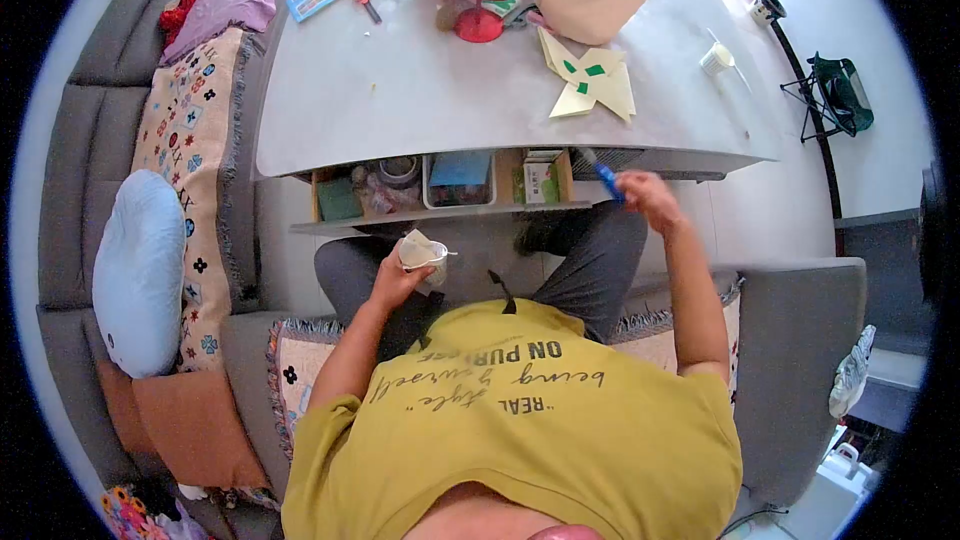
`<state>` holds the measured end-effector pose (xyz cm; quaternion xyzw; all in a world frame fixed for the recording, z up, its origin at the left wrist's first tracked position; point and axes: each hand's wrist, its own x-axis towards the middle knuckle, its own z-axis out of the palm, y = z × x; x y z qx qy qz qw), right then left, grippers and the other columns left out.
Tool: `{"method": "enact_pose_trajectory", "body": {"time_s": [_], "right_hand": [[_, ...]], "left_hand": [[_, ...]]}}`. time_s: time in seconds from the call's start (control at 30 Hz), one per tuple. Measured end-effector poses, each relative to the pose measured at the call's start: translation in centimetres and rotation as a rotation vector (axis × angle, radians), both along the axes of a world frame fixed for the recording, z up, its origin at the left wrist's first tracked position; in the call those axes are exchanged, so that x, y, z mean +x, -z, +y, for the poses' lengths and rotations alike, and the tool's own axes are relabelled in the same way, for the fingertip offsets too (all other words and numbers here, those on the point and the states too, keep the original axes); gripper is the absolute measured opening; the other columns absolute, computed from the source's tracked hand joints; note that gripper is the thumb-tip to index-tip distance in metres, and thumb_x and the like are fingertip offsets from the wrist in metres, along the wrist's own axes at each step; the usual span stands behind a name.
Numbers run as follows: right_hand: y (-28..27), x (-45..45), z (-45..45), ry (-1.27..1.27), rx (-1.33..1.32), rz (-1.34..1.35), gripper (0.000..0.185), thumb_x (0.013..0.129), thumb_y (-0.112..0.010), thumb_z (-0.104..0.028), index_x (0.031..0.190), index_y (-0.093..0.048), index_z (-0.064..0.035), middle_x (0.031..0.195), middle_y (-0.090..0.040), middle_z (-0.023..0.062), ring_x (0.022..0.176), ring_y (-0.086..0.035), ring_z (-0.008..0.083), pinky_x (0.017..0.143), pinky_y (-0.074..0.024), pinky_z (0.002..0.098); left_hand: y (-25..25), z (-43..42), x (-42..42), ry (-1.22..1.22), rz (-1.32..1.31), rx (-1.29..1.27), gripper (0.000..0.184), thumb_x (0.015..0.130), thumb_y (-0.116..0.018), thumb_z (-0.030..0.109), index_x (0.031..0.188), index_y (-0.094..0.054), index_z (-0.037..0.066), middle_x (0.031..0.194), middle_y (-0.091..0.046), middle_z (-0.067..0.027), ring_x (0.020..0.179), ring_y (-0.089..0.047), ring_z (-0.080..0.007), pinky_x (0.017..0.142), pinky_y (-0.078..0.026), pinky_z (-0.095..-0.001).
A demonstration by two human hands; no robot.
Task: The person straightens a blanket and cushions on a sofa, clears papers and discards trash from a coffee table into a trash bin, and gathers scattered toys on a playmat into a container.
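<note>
While the left hand (392, 278), at 8 o'clock from view centre, has its fingers curled round a white cup (437, 267) with a pale sheet (427, 243) in its mouth, the right hand (650, 200), at 2 o'clock, pinches a blue tube (609, 183) in narrowed fingers; tube's far end blurred. Drawer (505, 209) stands open at 11 o'clock, below table (400, 110). Risks, judged: slack left grip could tip cup and drop sheet; hasty right swing could knock tube against table edge.
</note>
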<state>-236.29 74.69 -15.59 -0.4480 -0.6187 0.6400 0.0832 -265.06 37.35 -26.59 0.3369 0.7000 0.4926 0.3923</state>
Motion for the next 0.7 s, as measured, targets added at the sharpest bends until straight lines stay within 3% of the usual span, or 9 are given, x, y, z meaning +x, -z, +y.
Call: {"method": "enact_pose_trajectory", "body": {"time_s": [0.07,0.13,0.2,0.27,0.33,0.5,0.57,0.63,0.7], "right_hand": [[1.0,-1.4,-2.3,-0.178,-0.040,-0.201,0.026,0.075,-0.064,-0.029,0.076,-0.064,-0.0035,0.065,-0.054,-0.0002,0.054,-0.046,0.0103,0.049,-0.0371,0.0236],[3.6,-4.0,-2.8,-0.226,-0.062,-0.402,0.024,0.072,-0.066,-0.028,0.080,-0.063,-0.0050,0.057,-0.043,-0.0025,0.050,-0.038,0.0070,0.044,-0.0281,0.0236],[5.2,-7.0,-2.6,-0.199,-0.040,-0.447,0.037,0.067,-0.069,-0.034,0.082,-0.064,-0.0003,0.061,-0.051,0.0034,0.053,-0.047,0.0124,0.046,-0.0352,0.0271],[9.0,-9.6,-2.4,-0.123,0.309,-0.386,0.048,0.065,-0.069,-0.039,0.085,-0.063,0.0045,0.071,-0.060,0.0114,0.061,-0.057,0.0202,0.053,-0.0448,0.0324],[14.6,-12.1,-1.3,-0.205,0.383,-0.498,0.062,0.063,-0.068,-0.047,0.093,-0.062,0.0067,0.087,-0.064,0.0166,0.076,-0.062,0.0260,0.069,-0.0490,0.0359],[23.1,-18.2,-1.5,-0.434,0.462,-0.826,0.058,0.072,-0.059,-0.051,0.104,-0.063,-0.0022,0.122,-0.051,0.0162,0.110,-0.051,0.0287,0.094,-0.0388,0.0384],[22.2,-19.4,-3.0,-0.447,0.529,-0.776,0.053,0.074,-0.058,-0.047,0.103,-0.063,-0.0031,0.118,-0.053,0.0150,0.107,-0.052,0.0283,0.092,-0.0401,0.0381],[22.6,-20.5,-3.8,-0.491,0.525,-0.793,0.049,0.074,-0.059,-0.044,0.101,-0.063,-0.0033,0.112,-0.055,0.0142,0.101,-0.053,0.0270,0.087,-0.0412,0.0374],[23.0,-21.4,-4.2,-0.552,0.514,-0.815,0.046,0.075,-0.060,-0.042,0.099,-0.064,-0.0035,0.106,-0.057,0.0134,0.096,-0.055,0.0258,0.083,-0.0424,0.0367]], "left_hand": [[0.4,0.2,0.0,-0.009,-0.034,0.045,0.054,0.069,-0.073,0.007,0.116,-0.047,0.003,0.106,-0.060,-0.0081,0.098,-0.057,-0.0178,0.087,-0.045,-0.0320],[1.0,0.6,-0.2,-0.017,-0.035,0.038,0.054,0.069,-0.073,0.007,0.116,-0.047,0.003,0.106,-0.060,-0.0077,0.098,-0.057,-0.0177,0.087,-0.045,-0.0320],[1.4,0.4,-0.2,-0.026,-0.003,-0.024,0.054,0.070,-0.073,0.008,0.117,-0.047,0.003,0.106,-0.061,-0.0072,0.098,-0.057,-0.0174,0.087,-0.045,-0.0318],[0.0,0.2,0.1,-0.020,0.050,-0.027,0.055,0.070,-0.074,0.010,0.118,-0.047,0.003,0.107,-0.060,-0.0073,0.099,-0.057,-0.0175,0.086,-0.045,-0.0320],[-0.6,-0.4,0.2,0.000,0.083,-0.024,0.057,0.070,-0.074,0.013,0.119,-0.046,0.003,0.107,-0.060,-0.0085,0.099,-0.057,-0.0185,0.086,-0.045,-0.0326],[1.9,-0.1,-0.1,0.054,0.205,-0.008,0.044,0.071,-0.071,0.019,0.109,-0.052,0.005,0.099,-0.062,-0.0121,0.094,-0.060,-0.0277,0.080,-0.046,-0.0347],[2.6,0.8,-0.2,0.079,0.192,0.027,0.041,0.069,-0.071,0.019,0.105,-0.056,0.006,0.100,-0.061,-0.0124,0.097,-0.056,-0.0290,0.087,-0.041,-0.0379],[0.1,2.3,-0.1,0.167,0.577,0.002,0.041,0.069,-0.070,0.018,0.106,-0.055,0.007,0.099,-0.060,-0.0116,0.096,-0.055,-0.0310,0.089,-0.038,-0.0403],[-0.3,3.7,-0.4,0.203,0.565,-0.013,0.042,0.069,-0.070,0.018,0.107,-0.055,0.008,0.100,-0.060,-0.0113,0.097,-0.054,-0.0320,0.089,-0.036,-0.0418]]}}
